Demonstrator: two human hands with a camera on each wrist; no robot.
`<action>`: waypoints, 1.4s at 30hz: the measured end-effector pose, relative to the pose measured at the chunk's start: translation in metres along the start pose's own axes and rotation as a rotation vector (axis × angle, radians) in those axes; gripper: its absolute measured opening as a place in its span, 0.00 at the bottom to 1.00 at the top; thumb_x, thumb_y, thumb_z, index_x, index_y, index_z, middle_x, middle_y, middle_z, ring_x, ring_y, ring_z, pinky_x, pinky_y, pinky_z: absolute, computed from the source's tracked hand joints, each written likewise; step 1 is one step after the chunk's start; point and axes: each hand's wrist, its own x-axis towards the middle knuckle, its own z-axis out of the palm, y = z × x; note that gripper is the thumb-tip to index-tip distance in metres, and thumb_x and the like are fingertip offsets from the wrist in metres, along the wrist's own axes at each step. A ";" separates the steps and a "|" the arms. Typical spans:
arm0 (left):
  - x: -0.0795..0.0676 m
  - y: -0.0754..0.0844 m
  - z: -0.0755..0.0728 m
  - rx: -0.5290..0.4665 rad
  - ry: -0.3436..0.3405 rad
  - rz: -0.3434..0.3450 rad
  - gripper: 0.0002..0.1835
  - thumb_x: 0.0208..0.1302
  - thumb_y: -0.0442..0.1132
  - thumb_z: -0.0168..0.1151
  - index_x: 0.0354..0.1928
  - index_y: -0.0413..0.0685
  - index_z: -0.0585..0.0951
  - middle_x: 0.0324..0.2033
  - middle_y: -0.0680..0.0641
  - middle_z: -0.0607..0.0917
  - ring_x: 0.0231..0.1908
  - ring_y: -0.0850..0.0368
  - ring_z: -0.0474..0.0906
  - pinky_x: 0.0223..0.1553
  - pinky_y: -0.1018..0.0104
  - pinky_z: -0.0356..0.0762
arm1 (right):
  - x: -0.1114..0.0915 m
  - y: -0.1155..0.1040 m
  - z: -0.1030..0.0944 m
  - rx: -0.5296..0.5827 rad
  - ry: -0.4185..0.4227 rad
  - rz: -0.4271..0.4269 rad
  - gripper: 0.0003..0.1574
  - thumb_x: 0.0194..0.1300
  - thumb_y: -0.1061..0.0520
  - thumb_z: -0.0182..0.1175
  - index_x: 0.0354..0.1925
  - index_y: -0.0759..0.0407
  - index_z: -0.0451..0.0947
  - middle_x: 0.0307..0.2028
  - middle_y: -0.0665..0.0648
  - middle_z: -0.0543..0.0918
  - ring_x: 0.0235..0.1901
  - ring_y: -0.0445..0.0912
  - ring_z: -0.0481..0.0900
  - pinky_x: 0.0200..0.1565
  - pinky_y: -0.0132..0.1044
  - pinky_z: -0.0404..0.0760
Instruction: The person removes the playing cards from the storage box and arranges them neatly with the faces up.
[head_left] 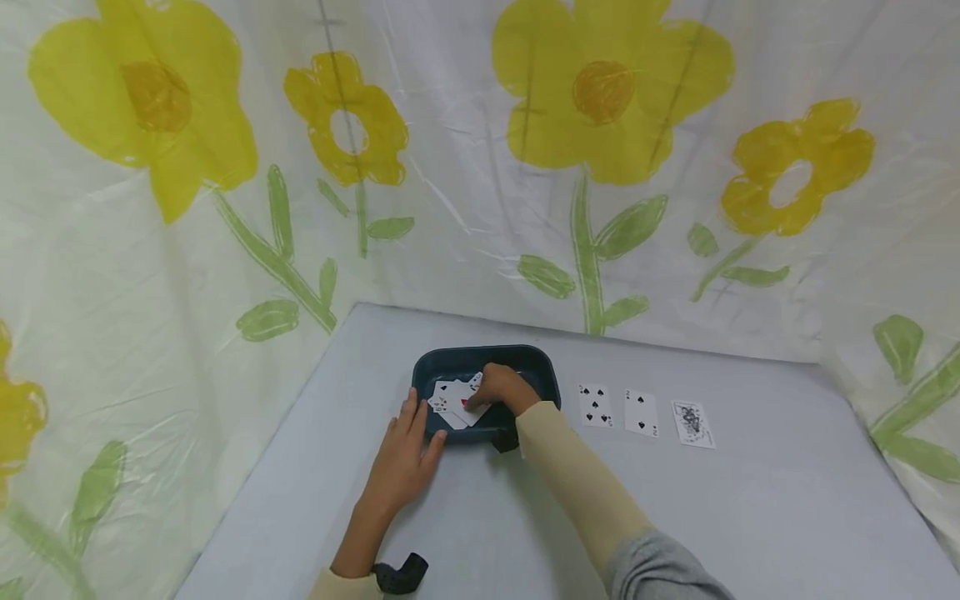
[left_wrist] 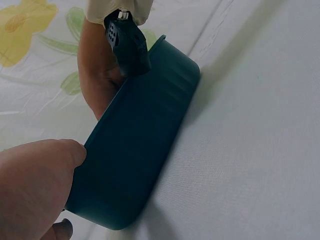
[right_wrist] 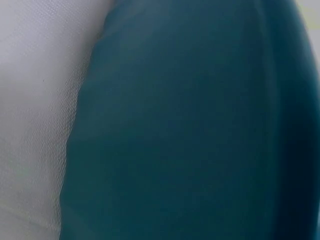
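Observation:
A dark teal plastic tray (head_left: 545, 377) stands on the table with a loose pile of playing cards (head_left: 450, 400) inside, face up and overlapping. My left hand (head_left: 402, 462) touches its near left corner, fingers nearly straight along the side and thumb against the front wall. In the left wrist view the thumb (left_wrist: 65, 152) meets the tray's rim (left_wrist: 107, 107). My right hand (head_left: 504, 387) reaches down into the tray, its fingers bent and touching the cards; whether a card is pinched is hidden. Only the tray's wall (right_wrist: 175, 125) fills most of the right wrist view.
Right of the tray lie three face-up cards in a spaced row: a spade card (head_left: 595, 406), a two of spades (head_left: 641, 412) and a card with a dark figure (head_left: 693, 424). A white cloth covers the table (head_left: 750, 517). A flowered curtain (head_left: 450, 275) hangs behind.

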 end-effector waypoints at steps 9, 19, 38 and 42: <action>0.000 0.001 -0.001 0.002 -0.013 -0.008 0.36 0.76 0.51 0.54 0.72 0.30 0.63 0.77 0.36 0.52 0.74 0.40 0.53 0.70 0.40 0.54 | -0.015 -0.009 -0.002 0.010 0.006 0.056 0.42 0.48 0.53 0.82 0.57 0.67 0.76 0.43 0.60 0.81 0.41 0.53 0.76 0.56 0.49 0.77; -0.002 0.001 0.001 0.006 -0.035 -0.030 0.36 0.75 0.52 0.54 0.73 0.31 0.62 0.77 0.38 0.51 0.75 0.41 0.52 0.70 0.42 0.53 | -0.015 -0.005 0.004 -0.011 0.012 0.055 0.38 0.50 0.54 0.81 0.55 0.66 0.78 0.43 0.60 0.82 0.40 0.52 0.76 0.55 0.48 0.78; 0.001 -0.001 0.000 0.004 -0.033 -0.028 0.36 0.76 0.52 0.53 0.73 0.32 0.62 0.77 0.38 0.51 0.75 0.41 0.52 0.70 0.41 0.54 | -0.025 0.021 -0.007 0.226 0.007 -0.071 0.19 0.55 0.56 0.77 0.34 0.62 0.75 0.29 0.56 0.80 0.24 0.48 0.78 0.27 0.35 0.77; 0.001 0.001 -0.001 0.001 -0.033 -0.024 0.36 0.76 0.52 0.53 0.73 0.31 0.62 0.77 0.38 0.51 0.75 0.41 0.51 0.70 0.41 0.53 | -0.031 0.024 -0.009 0.389 0.001 -0.104 0.16 0.60 0.59 0.73 0.38 0.62 0.75 0.30 0.58 0.81 0.20 0.47 0.81 0.24 0.35 0.82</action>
